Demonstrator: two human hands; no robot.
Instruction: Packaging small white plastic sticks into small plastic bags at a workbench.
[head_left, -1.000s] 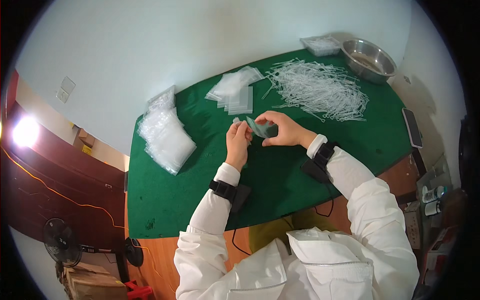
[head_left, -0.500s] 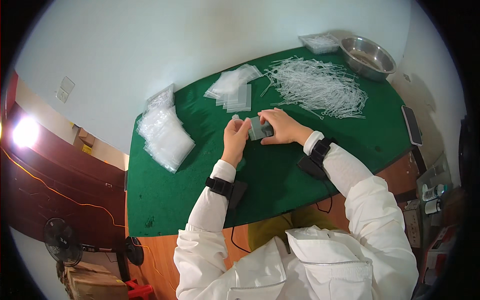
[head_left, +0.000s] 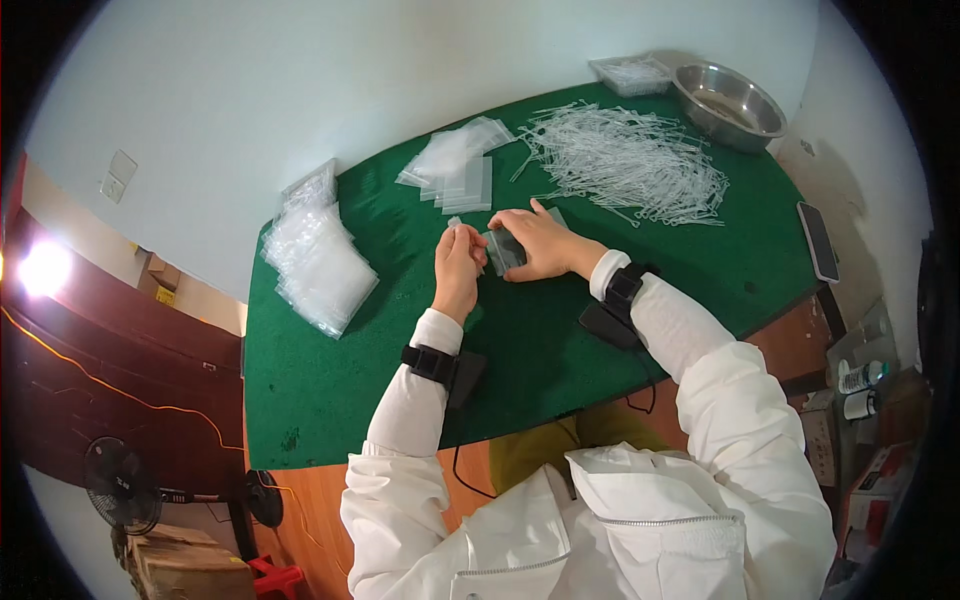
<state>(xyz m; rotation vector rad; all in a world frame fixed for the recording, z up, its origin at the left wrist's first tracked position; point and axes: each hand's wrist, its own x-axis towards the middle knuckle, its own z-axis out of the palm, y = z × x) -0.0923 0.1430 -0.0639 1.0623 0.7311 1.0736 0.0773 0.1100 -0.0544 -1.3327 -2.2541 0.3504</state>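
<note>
Over the middle of the green table, my right hand [head_left: 537, 240] grips a small clear plastic bag [head_left: 505, 252], its fingers curled over the far and near edges. Just left of the bag's open-looking end is my left hand [head_left: 459, 262], closed with thumb and fingers together. A small pale tip [head_left: 455, 222] pokes out above its fingertips; the rest of that item is hidden. Beyond the hands lie flat empty clear bags [head_left: 466, 185], fanned out. A big heap of thin clear plastic sticks with looped ends [head_left: 630, 165] spreads to the far right.
Filled-looking clear bags [head_left: 325, 270] overlap in a row at the left. A clear tray of sticks [head_left: 632, 75] and a steel bowl [head_left: 730, 105] stand at the far right. A phone [head_left: 818, 242] lies at the table's right edge. A fan [head_left: 122, 485] is at lower left.
My right hand has shifted slightly left along the bag, covering more of it. My left hand has come off the bag's left end and sits a little apart from it.
</note>
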